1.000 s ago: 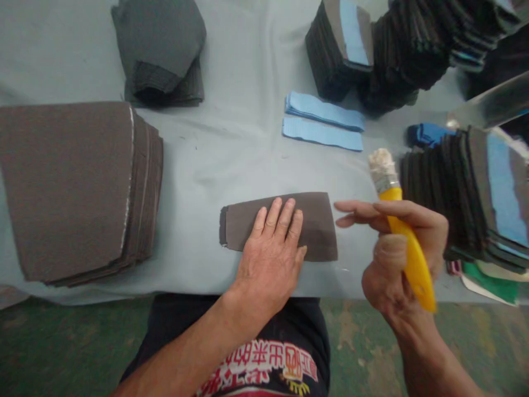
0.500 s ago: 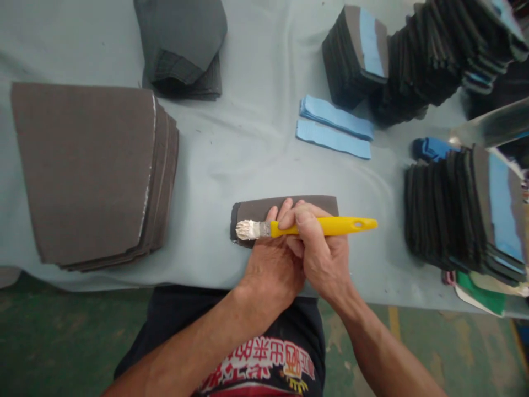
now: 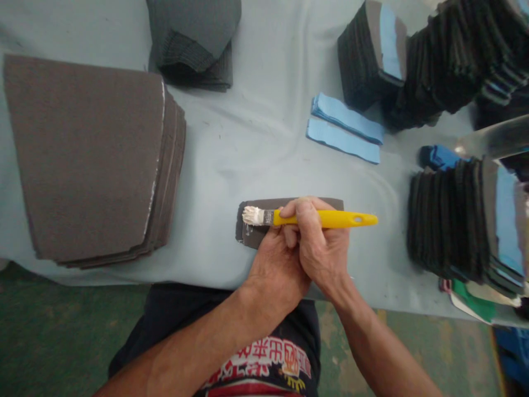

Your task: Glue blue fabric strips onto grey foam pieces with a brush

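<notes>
A yellow-handled paintbrush (image 3: 330, 219) is gripped in my right hand (image 3: 320, 237), thumb and fingers closed round it near the metal band. White paste coats its bristles, which are over the left end of a dark fabric piece (image 3: 253, 237). Small white smears show on that end, beside a black edge strip. My left hand (image 3: 275, 262) lies flat on the piece, below and partly beneath the right hand. The left fingertips are mostly hidden by the brush and right hand.
A large stack of brown-grey panels (image 3: 86, 160) stands at left, with a dark folded stack (image 3: 198, 33) behind it. Light blue strips (image 3: 343, 140) lie at right of centre. Several piles of dark pieces with blue bands (image 3: 450, 218) fill the right side.
My right hand and the brush have moved slightly up across the fabric's left end, and white smears now show there. The left fingertips have become covered. The whole view has shifted a little.
</notes>
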A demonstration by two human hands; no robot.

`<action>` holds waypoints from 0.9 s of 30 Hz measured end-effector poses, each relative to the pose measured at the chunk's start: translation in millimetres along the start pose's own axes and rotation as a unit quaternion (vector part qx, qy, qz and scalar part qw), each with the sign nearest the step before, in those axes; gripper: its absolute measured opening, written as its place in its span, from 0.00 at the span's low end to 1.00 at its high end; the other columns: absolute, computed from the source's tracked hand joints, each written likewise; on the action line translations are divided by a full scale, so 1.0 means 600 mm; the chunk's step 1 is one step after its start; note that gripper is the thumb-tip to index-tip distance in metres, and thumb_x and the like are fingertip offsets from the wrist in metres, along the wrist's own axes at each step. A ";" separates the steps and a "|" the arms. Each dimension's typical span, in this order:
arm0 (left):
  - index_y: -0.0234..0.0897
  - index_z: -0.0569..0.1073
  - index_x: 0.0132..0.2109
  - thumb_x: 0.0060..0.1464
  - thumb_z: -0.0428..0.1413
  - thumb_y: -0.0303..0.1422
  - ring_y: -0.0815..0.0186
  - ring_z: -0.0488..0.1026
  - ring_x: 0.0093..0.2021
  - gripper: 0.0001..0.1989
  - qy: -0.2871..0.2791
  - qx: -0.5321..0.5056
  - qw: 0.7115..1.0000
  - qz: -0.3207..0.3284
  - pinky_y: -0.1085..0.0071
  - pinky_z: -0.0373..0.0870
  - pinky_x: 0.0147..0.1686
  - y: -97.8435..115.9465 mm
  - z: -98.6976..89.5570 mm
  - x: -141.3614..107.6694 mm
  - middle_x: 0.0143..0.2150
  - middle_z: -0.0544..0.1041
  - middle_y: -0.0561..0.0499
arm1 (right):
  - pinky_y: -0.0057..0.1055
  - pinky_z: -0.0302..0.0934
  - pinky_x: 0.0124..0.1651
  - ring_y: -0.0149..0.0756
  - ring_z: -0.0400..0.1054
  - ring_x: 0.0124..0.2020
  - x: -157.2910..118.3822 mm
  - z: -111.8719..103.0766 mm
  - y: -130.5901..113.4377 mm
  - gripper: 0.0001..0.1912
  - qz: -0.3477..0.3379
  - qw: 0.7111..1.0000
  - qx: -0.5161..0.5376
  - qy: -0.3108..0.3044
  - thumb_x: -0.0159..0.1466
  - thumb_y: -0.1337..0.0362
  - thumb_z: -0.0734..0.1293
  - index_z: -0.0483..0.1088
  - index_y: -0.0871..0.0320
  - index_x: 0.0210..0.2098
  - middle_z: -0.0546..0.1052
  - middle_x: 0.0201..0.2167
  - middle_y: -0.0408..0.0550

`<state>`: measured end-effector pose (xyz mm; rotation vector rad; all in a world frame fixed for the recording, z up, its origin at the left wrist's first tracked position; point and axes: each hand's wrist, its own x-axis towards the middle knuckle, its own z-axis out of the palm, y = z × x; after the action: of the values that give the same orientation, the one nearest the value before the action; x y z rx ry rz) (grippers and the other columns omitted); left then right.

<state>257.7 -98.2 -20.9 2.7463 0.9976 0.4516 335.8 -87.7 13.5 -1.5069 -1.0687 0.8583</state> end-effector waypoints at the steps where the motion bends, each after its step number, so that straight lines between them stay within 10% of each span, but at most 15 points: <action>1: 0.33 0.70 0.70 0.69 0.54 0.30 0.57 0.75 0.66 0.25 0.000 -0.001 1.000 0.000 0.61 0.72 0.68 0.000 0.001 0.000 0.66 0.79 0.43 | 0.30 0.65 0.33 0.28 0.62 0.20 0.001 -0.001 -0.002 0.18 -0.002 1.000 -0.017 -0.018 0.74 0.55 0.65 0.75 0.54 0.30 0.66 0.17 0.36; 8: 0.30 0.75 0.65 0.70 0.54 0.32 0.55 0.71 0.70 0.21 0.012 0.002 1.000 -0.001 0.60 0.73 0.67 0.001 0.007 -0.003 0.70 0.76 0.42 | 0.27 0.62 0.29 0.31 0.69 0.27 0.009 -0.012 -0.011 0.21 0.012 0.997 -0.021 -0.076 0.73 0.54 0.65 0.73 0.55 0.26 0.72 0.22 0.42; 18: 0.29 0.64 0.74 0.71 0.52 0.31 0.51 0.73 0.67 0.28 -0.010 -0.006 1.000 0.003 0.52 0.70 0.70 -0.002 0.005 -0.001 0.66 0.79 0.39 | 0.27 0.59 0.25 0.27 0.60 0.18 0.009 0.002 -0.001 0.19 0.002 1.000 0.018 -0.002 0.75 0.54 0.65 0.75 0.55 0.29 0.66 0.16 0.36; 27: 0.32 0.71 0.69 0.71 0.50 0.27 0.48 0.76 0.65 0.23 -0.072 0.025 0.997 0.028 0.50 0.73 0.67 -0.006 0.001 -0.015 0.64 0.80 0.38 | 0.29 0.63 0.28 0.30 0.69 0.25 0.018 -0.013 -0.014 0.20 0.023 0.993 0.033 -0.108 0.73 0.54 0.65 0.72 0.53 0.25 0.75 0.23 0.43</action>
<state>249.3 -101.5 -24.3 2.8097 0.9111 0.2354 344.8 -79.9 23.5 -1.4126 -1.1531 1.0973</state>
